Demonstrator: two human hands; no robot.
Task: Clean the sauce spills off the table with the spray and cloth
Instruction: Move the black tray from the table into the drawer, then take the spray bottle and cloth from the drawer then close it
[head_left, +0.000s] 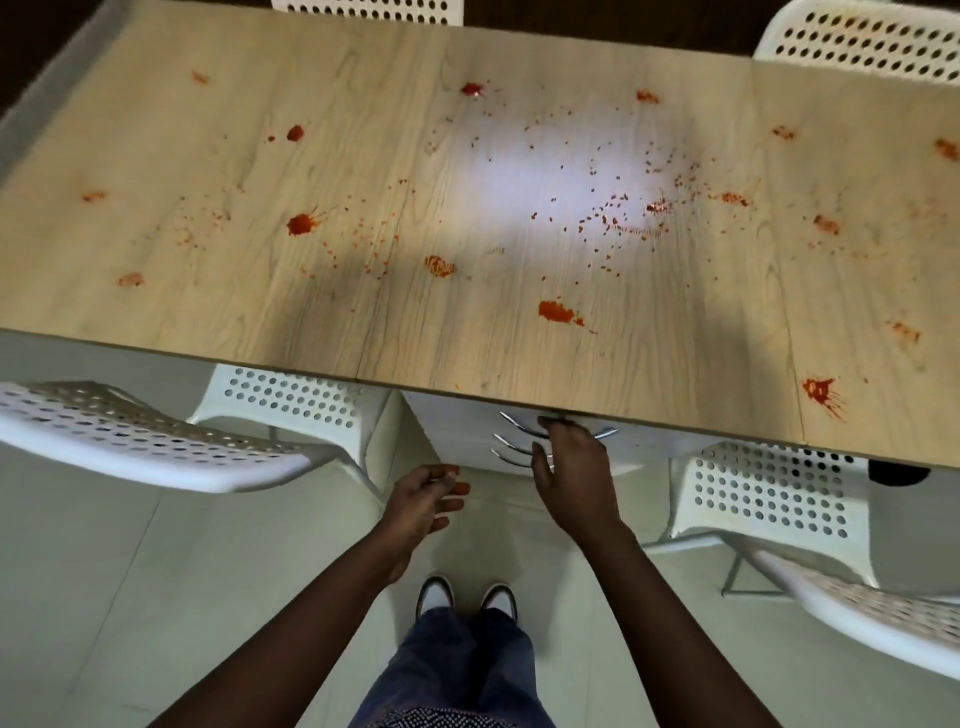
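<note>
**Dozens of red spills across the desk, both hands below its edge**

Dozens of red sauce spills (558, 310) mark the pale wood-grain desk (208, 322), from thick blots at the left and near the front edge to a fine scatter of specks under the bright glare at the middle right. One splash sits close to the front right edge. Neither a spray bottle nor a cloth shows in the view.

Both hands are held below the desk's near edge. The left hand (421, 501) hangs free over the floor, its grip loose and half curled around nothing, the fingertips reddish. The right hand (569, 467) reaches toward a white drawer unit (457, 431) under the desk; its fingers look bent at the curved metal handles (511, 436), though blur makes it hard to tell whether they clasp one.

White perforated chairs (156, 436) stand at either side, and the person's shoes (467, 597) point toward the desk.
</note>
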